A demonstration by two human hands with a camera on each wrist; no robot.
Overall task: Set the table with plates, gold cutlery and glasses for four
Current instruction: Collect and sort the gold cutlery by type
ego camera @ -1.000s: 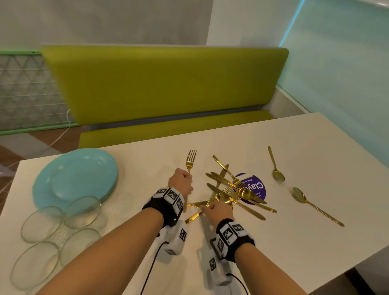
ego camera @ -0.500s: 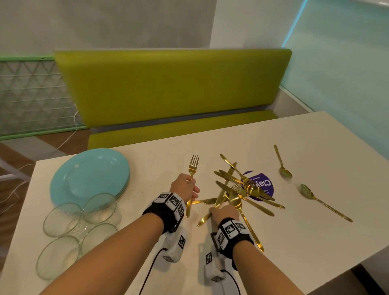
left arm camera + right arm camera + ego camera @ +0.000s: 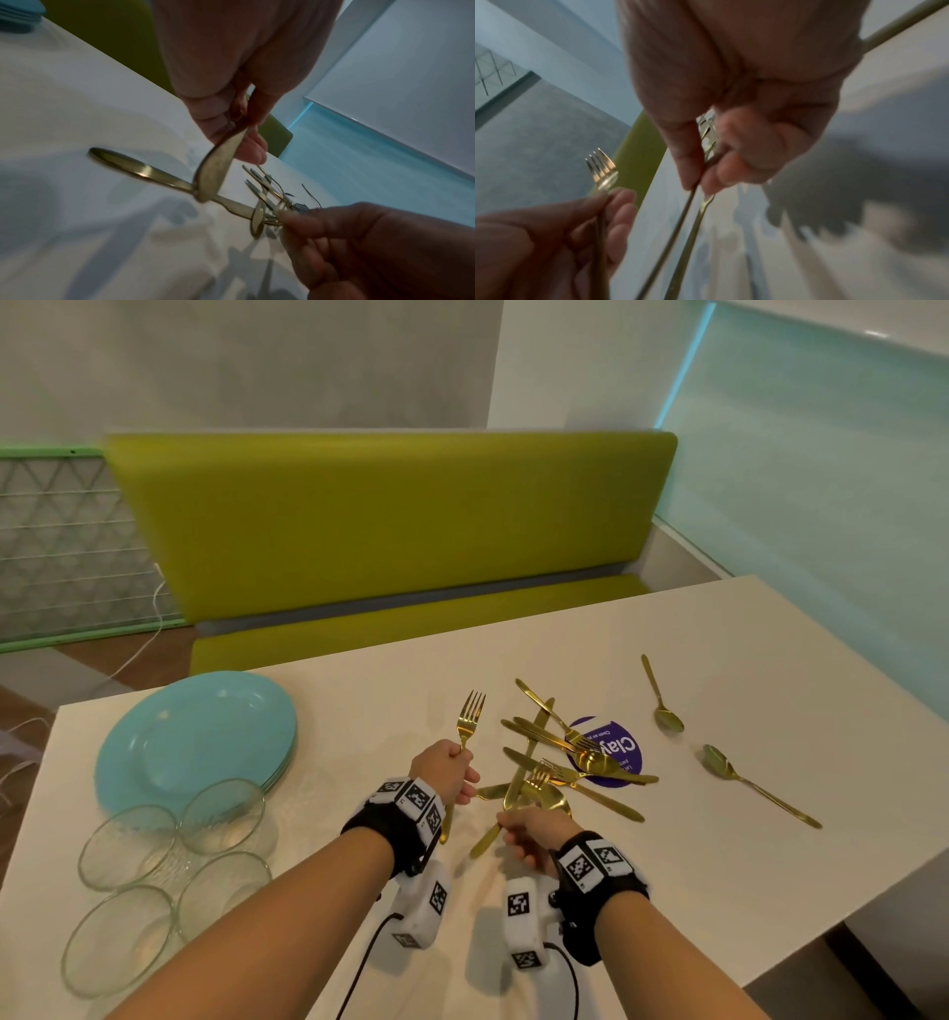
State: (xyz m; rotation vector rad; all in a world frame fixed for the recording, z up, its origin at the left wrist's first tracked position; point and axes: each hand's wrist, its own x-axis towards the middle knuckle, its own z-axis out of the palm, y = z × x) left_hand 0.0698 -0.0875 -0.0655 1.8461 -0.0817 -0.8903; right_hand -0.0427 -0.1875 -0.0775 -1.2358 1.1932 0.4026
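Note:
My left hand point(image 3: 458, 775) grips a gold fork point(image 3: 471, 713) by its handle, tines pointing up and away; the handle end point(image 3: 216, 172) shows below the fingers in the left wrist view. Just right of it, my right hand point(image 3: 516, 829) pinches a second gold fork point(image 3: 539, 779) near its tines point(image 3: 707, 132), with another thin handle point(image 3: 672, 233) alongside. A loose pile of gold cutlery point(image 3: 544, 737) lies just beyond my right hand. A gold knife point(image 3: 128, 168) lies flat on the table under my left hand.
A purple round sticker point(image 3: 624, 752) lies under the pile. Two gold spoons point(image 3: 662, 698) point(image 3: 757, 785) lie apart at the right. A stack of teal plates point(image 3: 195, 742) and several glass bowls point(image 3: 169, 870) sit at the left. A green bench point(image 3: 390, 521) runs behind the white table point(image 3: 719, 865).
My right hand has drawn back a little from the pile's near edge with cutlery pinched in it. My left hand keeps holding the fork upright.

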